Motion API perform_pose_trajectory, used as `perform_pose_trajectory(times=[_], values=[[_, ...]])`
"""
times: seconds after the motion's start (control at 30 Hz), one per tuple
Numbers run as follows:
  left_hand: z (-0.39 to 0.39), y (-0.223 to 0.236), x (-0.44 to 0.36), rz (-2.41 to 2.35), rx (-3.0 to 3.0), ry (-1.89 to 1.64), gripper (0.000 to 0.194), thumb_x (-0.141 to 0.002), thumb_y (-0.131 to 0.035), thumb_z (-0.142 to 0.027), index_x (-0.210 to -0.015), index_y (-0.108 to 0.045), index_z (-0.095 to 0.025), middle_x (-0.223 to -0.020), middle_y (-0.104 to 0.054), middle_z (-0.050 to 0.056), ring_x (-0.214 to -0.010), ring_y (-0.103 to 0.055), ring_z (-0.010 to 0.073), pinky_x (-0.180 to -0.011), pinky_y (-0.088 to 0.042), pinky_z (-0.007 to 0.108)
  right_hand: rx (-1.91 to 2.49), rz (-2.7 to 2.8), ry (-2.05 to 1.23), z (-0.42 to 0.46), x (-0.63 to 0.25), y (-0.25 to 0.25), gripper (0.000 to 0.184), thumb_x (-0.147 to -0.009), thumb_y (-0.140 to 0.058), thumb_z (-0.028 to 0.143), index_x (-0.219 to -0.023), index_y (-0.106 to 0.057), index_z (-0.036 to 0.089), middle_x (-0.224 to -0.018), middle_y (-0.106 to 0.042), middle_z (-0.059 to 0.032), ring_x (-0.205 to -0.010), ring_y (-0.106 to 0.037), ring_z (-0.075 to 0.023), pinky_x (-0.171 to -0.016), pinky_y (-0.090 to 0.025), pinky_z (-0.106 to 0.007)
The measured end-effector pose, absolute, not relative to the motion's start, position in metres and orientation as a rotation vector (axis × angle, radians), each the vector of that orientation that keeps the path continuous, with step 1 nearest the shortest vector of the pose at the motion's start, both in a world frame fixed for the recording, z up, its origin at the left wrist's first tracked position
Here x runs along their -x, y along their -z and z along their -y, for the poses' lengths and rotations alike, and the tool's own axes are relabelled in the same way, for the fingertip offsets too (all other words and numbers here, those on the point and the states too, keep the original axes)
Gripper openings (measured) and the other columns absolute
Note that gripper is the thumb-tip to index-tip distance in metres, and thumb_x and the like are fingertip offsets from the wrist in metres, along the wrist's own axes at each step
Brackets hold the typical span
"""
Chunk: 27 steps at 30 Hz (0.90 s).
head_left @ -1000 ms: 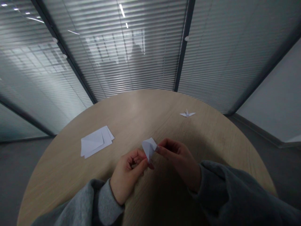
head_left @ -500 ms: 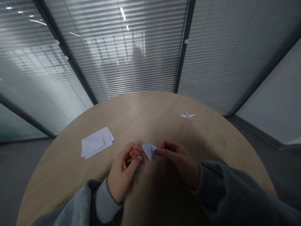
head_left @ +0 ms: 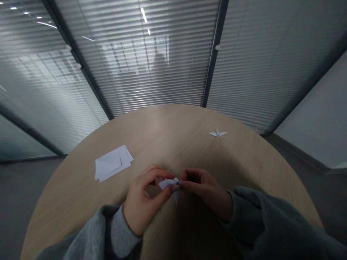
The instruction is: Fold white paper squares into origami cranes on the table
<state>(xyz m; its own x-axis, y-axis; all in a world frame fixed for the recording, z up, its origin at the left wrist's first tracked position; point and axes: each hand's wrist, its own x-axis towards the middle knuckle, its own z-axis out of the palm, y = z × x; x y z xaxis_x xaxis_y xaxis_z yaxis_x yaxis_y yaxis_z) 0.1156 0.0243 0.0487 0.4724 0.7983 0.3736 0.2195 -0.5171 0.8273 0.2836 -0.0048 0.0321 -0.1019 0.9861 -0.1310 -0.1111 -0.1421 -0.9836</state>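
Note:
A small folded white paper piece (head_left: 167,183) is pinched between both my hands just above the round wooden table (head_left: 173,144). My left hand (head_left: 145,202) curls round it from the left, thumb and fingers closed on the paper. From the right, my right hand (head_left: 206,191) pinches the same piece with its fingertips. Most of the paper is hidden by my fingers. Both arms wear grey sleeves.
A loose stack of white paper sheets (head_left: 112,162) lies on the table to the left. A finished white paper crane (head_left: 217,133) stands at the far right of the table. Glass walls with blinds surround the table's far edge.
The folded paper has been lowered and turned flatter, and both hands have closed in around it. It now shows much less than a second ago.

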Motion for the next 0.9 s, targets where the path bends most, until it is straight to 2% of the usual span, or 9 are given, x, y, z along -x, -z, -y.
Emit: perform_pose_trajectory(times=[0.2, 0.47, 0.7, 0.9], values=[[-0.0247, -0.0491, -0.1143, -0.890, -1.935, -1.012, 0.012, -0.078, -0.061, -0.026, -0.074, -0.069, -0.017, -0.073, -0.063, 0.005, -0.065, -0.060, 0.0160, -0.054, -0.047, 0.025, 1.147, 1.163, -1.476, 0.0051, -0.2840, -0.0327, 0.033, -0.058, -0.075, 0.043, -0.057, -0.055, 0.017, -0.055, -0.049, 0.0052, -0.054, -0.042, -0.0094, -0.053, -0.031, -0.025], [-0.0243, -0.0502, -0.1160, -0.905, -1.825, -1.013, 0.016, -0.079, -0.060, -0.028, -0.074, -0.069, -0.017, -0.073, -0.062, 0.005, -0.063, -0.060, 0.0153, -0.049, -0.049, 0.021, 1.134, 1.188, -1.458, 0.0043, -0.2822, -0.0322, 0.044, -0.061, -0.072, 0.058, -0.061, -0.057, 0.017, -0.058, -0.049, 0.0045, -0.056, -0.042, -0.0095, -0.053, -0.031, -0.025], [-0.0252, -0.0468, -0.1158, -0.916, -1.717, -1.018, 0.015, -0.079, -0.061, -0.027, -0.076, -0.071, -0.017, -0.076, -0.066, 0.005, -0.068, -0.063, 0.0157, -0.052, -0.052, 0.020, 1.154, 1.199, -1.435, 0.0061, -0.2839, -0.0332, 0.046, -0.060, -0.072, 0.059, -0.060, -0.054, 0.017, -0.056, -0.047, 0.0056, -0.054, -0.040, -0.0086, -0.052, -0.031, -0.024], [-0.0248, -0.0465, -0.1158, -0.899, -1.678, -1.018, 0.013, -0.079, -0.062, -0.023, -0.074, -0.072, -0.017, -0.077, -0.068, 0.005, -0.070, -0.063, 0.0162, -0.053, -0.052, 0.020, 1.131, 1.180, -1.417, 0.0059, -0.2845, -0.0311, 0.042, -0.060, -0.076, 0.053, -0.066, -0.055, 0.017, -0.060, -0.051, 0.0047, -0.056, -0.046, -0.0093, -0.054, -0.036, -0.024]])
